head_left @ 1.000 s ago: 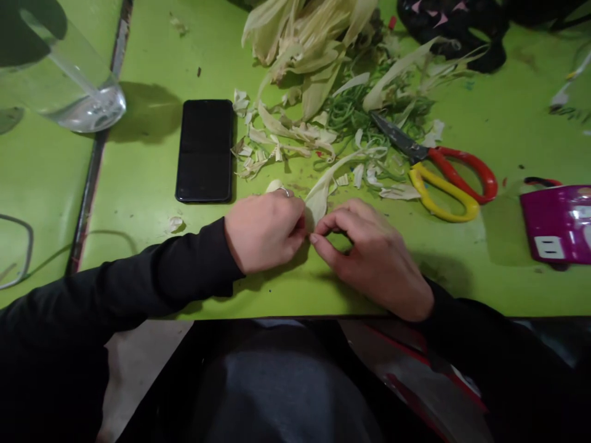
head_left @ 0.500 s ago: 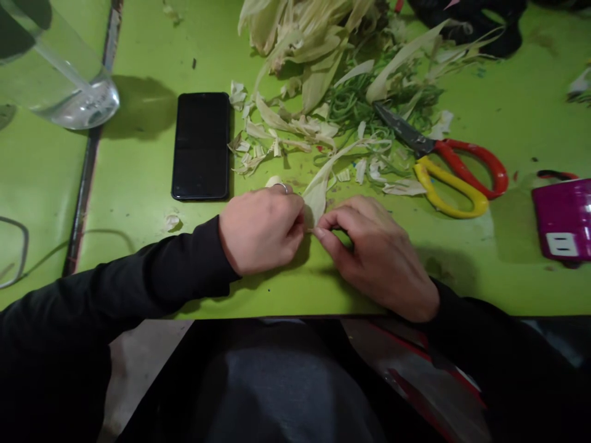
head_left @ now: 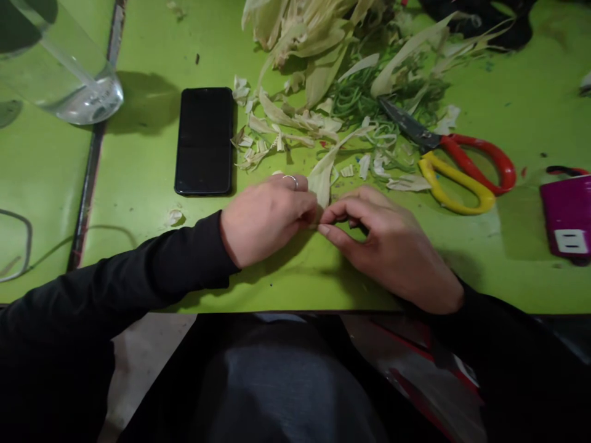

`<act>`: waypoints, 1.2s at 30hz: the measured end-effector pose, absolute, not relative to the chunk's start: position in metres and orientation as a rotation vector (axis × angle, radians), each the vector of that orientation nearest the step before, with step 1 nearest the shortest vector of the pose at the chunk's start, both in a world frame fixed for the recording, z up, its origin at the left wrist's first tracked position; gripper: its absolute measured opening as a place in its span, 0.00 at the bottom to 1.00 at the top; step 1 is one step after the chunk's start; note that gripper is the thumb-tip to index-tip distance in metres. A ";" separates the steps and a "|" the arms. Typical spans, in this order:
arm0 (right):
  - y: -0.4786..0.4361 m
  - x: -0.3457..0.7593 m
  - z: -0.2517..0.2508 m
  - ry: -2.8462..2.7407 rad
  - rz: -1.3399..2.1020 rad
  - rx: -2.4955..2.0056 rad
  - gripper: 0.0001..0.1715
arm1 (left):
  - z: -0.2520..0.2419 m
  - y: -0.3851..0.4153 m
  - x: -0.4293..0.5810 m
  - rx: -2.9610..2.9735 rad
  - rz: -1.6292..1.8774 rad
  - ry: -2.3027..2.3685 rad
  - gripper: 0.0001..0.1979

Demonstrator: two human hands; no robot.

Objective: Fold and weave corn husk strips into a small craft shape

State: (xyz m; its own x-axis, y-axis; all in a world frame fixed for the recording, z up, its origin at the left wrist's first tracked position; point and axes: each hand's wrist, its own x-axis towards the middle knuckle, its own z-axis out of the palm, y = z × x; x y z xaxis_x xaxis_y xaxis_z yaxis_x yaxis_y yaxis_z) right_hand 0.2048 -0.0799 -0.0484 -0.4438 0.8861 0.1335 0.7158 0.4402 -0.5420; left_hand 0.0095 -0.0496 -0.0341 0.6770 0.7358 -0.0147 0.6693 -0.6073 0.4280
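Fingers [head_left: 339, 237] pinching thin strand [head_left: 314, 226], right hand [head_left: 394, 246] arched, left hand [head_left: 269, 215] curled

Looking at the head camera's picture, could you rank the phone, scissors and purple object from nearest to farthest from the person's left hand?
1. Phone: beyond the left hand, to its left.
2. Scissors: off to its right.
3. Purple object: at the picture's right edge.
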 end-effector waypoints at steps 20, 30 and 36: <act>-0.084 0.208 -0.052 -2.573 0.037 -1.199 0.12 | -0.036 -0.061 0.008 2.948 0.238 1.011 0.13; -0.080 0.208 -0.054 -2.412 0.372 -1.133 0.09 | -0.032 -0.057 0.011 2.457 0.084 1.266 0.10; -0.079 0.205 -0.054 -2.535 0.206 -1.171 0.13 | -0.029 -0.056 0.010 2.390 0.092 1.310 0.10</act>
State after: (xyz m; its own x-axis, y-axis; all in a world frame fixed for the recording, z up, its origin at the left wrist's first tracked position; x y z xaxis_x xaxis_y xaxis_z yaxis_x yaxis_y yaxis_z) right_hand 0.2052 -0.0792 -0.0541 -0.6025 0.7599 0.2440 0.7105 0.6499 -0.2698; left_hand 0.0105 -0.0564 -0.0294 0.5558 0.8200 -0.1367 0.7926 -0.4732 0.3845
